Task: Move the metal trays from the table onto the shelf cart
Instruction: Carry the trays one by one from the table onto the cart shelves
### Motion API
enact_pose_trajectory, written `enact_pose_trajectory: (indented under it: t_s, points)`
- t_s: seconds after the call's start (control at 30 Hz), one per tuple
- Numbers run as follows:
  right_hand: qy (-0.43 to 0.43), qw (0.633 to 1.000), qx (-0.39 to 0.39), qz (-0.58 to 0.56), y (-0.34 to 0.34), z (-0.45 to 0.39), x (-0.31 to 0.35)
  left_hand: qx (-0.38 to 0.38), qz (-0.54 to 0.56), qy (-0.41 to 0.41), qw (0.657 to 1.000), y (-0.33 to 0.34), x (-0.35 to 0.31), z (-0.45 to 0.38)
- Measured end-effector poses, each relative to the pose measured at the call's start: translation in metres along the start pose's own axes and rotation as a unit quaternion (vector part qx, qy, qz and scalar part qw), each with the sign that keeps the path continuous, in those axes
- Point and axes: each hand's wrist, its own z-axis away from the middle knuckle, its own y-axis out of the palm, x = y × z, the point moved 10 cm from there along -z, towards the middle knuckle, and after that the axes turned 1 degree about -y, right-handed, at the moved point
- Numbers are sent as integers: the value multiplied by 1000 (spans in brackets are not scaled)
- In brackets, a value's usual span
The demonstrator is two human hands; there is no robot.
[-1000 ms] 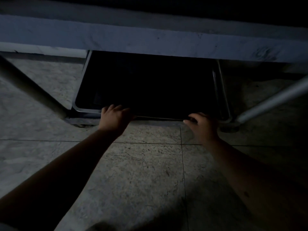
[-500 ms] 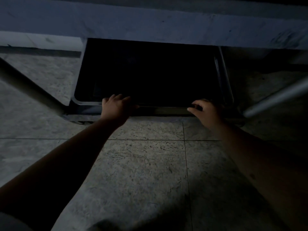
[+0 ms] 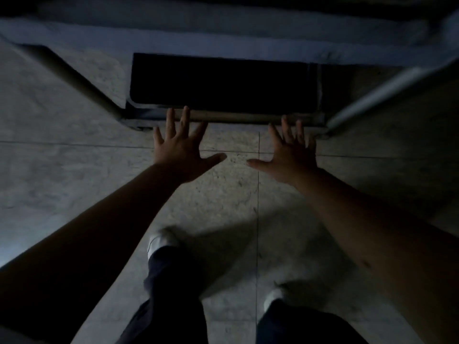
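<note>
While both arms reach down and forward, the left hand [image 3: 180, 155] is spread wide with nothing in it, its two longest fingertips [image 3: 185, 115] overlapping the near rim of the metal tray [image 3: 236, 117]; whether they press on it I cannot tell. Beside it the right hand [image 3: 290, 155] is equally splayed and empty, its fingertips just short of the same rim. Beyond the hands the tray sits low on the shelf cart [image 3: 320, 93], its inside lost in darkness. Slanted cart legs [image 3: 82, 80] flank both hands. Below the wrists, dark trousers and pale shoes [image 3: 159, 240] stand on the tiled floor [image 3: 74, 175].
</note>
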Motion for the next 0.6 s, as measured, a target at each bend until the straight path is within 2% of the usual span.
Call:
enact_pose_trajectory:
  t_s: [0.17,0.27,0.43,0.6]
  points:
    - [-14,999,37,11,-110,136,5,45,-21,-18,999,-127,-29,128]
    - [-45,998,46,4,-198,230,19,49,-30,8,998,-224,-69,210]
    - [-91,996,7,-11,-338,362,43,4,-38,18,999,-371,-114,322]
    - [-73,995,-64,-8,-440,429,57,-73,-45,33,996,-474,-132,386]
